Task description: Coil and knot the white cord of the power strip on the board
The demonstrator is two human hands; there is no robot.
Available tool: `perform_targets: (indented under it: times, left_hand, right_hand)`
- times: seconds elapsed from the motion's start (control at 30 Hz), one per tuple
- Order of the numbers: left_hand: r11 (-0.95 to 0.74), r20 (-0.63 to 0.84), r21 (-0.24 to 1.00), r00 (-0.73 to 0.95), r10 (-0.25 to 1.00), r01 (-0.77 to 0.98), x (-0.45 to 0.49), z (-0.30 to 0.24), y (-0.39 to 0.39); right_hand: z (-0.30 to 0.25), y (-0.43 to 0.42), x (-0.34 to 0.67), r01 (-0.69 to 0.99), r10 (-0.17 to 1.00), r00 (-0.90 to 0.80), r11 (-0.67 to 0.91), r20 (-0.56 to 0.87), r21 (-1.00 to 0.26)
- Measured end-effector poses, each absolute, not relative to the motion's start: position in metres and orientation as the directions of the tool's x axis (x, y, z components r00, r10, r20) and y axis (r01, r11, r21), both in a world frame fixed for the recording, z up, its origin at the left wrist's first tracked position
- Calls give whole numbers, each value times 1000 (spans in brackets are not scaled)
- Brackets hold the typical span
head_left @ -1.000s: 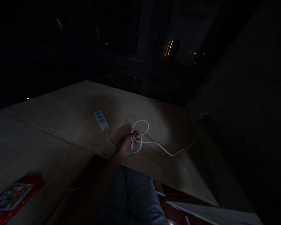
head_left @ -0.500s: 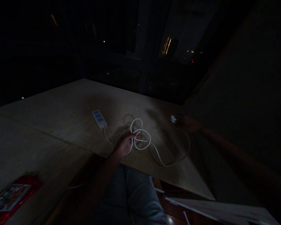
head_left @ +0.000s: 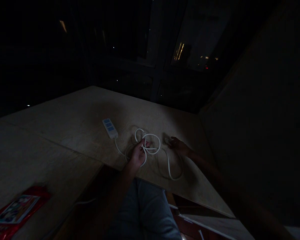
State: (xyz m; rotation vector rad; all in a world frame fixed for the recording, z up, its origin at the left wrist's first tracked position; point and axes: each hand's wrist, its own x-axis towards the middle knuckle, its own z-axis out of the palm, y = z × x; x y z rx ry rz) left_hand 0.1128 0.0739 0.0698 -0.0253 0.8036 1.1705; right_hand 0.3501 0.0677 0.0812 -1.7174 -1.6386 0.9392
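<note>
A white power strip with blue socket faces lies on the pale tabletop, left of my hands. From its near end runs a white cord, looped loosely near the table's front edge. Fingers of my left hand are closed around the crossing of the loops. To the right, my right hand grips the cord's plug, which is dim and partly hidden by the fingers. Between the two hands the cord sags in a curve towards the table edge.
A red packet with a printed picture lies at the lower left of the tabletop. Dark windows stand behind the table, and a wall borders it on the right. My legs in jeans are below the front edge.
My right hand has moved left and nearer with the plug, closer to my left hand. The loops in my left hand have shifted shape, and the slack between the hands hangs narrower.
</note>
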Motion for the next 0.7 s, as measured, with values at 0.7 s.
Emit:
perform_targets:
  times: [0.7]
  left_hand:
    - [287, -311, 784, 53, 949, -551, 83, 55, 92]
  right_hand:
    - [117, -37, 360, 358, 939, -49, -302, -341, -884]
